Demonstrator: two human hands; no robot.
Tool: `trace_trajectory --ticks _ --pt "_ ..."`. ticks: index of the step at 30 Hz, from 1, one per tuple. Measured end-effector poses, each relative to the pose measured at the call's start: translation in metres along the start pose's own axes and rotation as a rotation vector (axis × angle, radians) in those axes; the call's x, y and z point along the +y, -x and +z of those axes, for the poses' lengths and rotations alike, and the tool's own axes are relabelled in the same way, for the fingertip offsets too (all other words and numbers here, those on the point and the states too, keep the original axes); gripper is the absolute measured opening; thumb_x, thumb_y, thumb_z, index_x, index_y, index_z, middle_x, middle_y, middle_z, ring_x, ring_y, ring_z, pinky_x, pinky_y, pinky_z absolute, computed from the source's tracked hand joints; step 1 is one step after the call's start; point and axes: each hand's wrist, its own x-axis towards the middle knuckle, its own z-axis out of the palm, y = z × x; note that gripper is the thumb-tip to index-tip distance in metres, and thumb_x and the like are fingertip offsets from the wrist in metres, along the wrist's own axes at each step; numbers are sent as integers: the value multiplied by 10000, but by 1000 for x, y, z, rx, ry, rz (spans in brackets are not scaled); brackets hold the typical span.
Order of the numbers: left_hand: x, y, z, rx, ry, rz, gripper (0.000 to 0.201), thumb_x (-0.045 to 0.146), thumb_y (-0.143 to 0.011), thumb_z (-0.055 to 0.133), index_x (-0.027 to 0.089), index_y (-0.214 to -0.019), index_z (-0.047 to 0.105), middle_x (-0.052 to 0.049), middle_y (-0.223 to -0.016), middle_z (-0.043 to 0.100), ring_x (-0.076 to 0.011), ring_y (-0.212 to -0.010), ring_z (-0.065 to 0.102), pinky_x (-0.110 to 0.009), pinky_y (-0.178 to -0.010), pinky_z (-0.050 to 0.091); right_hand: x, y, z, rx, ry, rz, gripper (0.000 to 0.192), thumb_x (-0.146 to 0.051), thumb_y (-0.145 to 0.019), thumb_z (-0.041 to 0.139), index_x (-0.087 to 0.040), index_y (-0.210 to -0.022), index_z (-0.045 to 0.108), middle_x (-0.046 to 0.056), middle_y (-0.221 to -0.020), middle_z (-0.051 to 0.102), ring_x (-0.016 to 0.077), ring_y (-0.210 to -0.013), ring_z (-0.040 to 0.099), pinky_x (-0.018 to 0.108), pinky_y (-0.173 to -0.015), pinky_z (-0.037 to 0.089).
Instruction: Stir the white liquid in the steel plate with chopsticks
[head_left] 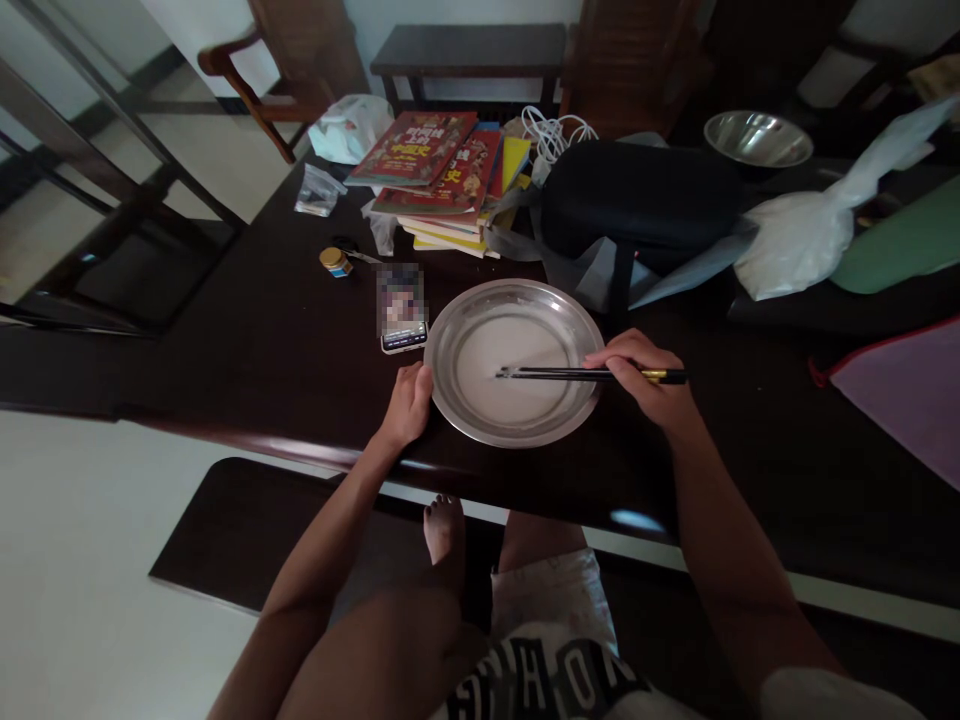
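A wide metal basin with a cloudy whitish liquid in it stands near the front edge of the dark table. My left hand is closed against the left rim of the basin, thumb on top; its other fingers are partly hidden. In my right hand is a pair of black chopsticks with gold bands. They reach leftward over the right rim, their tips at the liquid near the middle of the basin. A phone lies just beyond my left hand, its screen partly blurred.
Red books are stacked at the back, beside white cables and a black case. A small jar and scissors lie left. To the right are a white plastic bag, another metal bowl and a purple cloth.
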Motion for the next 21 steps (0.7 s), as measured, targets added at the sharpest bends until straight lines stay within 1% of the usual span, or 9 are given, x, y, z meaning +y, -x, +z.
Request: trace_trajectory --ticks 2,5,7,9,11,14,16,18,21 --pt "1 0 0 0 1 -2 648 662 -1049 157 245 -647 447 -75 -678 590 -224 -701 572 -410 -794 532 0 0 0 24 6 -4 205 -313 -1006 627 -327 -962 826 10 -902 817 227 -873 723 414 -801 574" --pt "1 0 -1 -2 -4 -1 657 674 -1046 142 248 -645 441 -79 -682 590 -227 -705 567 -417 -799 532 0 -1 -2 81 -28 11 215 -324 -1017 615 -332 -977 826 5 -827 805 229 -833 731 418 -796 567" --pt "2 0 -1 -4 -9 -1 665 691 -1041 135 252 -645 438 -77 -675 586 -226 -701 564 -414 -796 534 0 0 -1 53 -45 12 210 -331 -1018 617 -337 -981 824 -1 -815 802 225 -811 729 415 -788 566" --pt "1 0 -1 -4 -10 5 667 698 -1039 131 253 -644 434 -73 -660 579 -225 -696 561 -411 -789 535 -1 0 0 -3 -31 4 205 -332 -1013 623 -337 -975 824 1 -864 810 224 -838 726 411 -794 570" --pt "1 0 -1 -3 -9 15 667 693 -1042 128 253 -645 435 -74 -659 581 -226 -700 566 -413 -789 536 -1 0 0 -13 1 0 205 -334 -1011 625 -332 -967 825 8 -912 815 226 -878 723 414 -811 573" --pt "0 0 -1 -7 -8 25 658 663 -1053 137 247 -651 449 -80 -674 594 -226 -705 575 -419 -793 540 1 0 -1 63 10 8 214 -356 -1015 617 -322 -970 823 16 -870 811 232 -857 724 419 -801 573" --pt "0 1 -1 -7 -7 23 649 642 -1060 150 242 -653 458 -83 -685 600 -228 -718 582 -421 -804 540 2 0 -2 86 -9 15 229 -384 -1021 609 -316 -972 822 17 -815 802 234 -822 727 421 -785 575" --pt "-1 1 0 -5 -10 19 652 638 -1059 151 237 -655 469 -88 -699 612 -233 -736 591 -421 -816 540 2 1 -1 47 -15 13 236 -399 -1021 609 -312 -972 823 19 -820 804 234 -823 727 420 -785 579" --pt "-1 1 1 3 -20 16 678 658 -1053 127 232 -661 480 -92 -711 626 -235 -729 595 -421 -811 542 2 0 0 -13 13 -9 211 -377 -1013 627 -322 -975 827 15 -907 821 231 -877 722 414 -801 577"
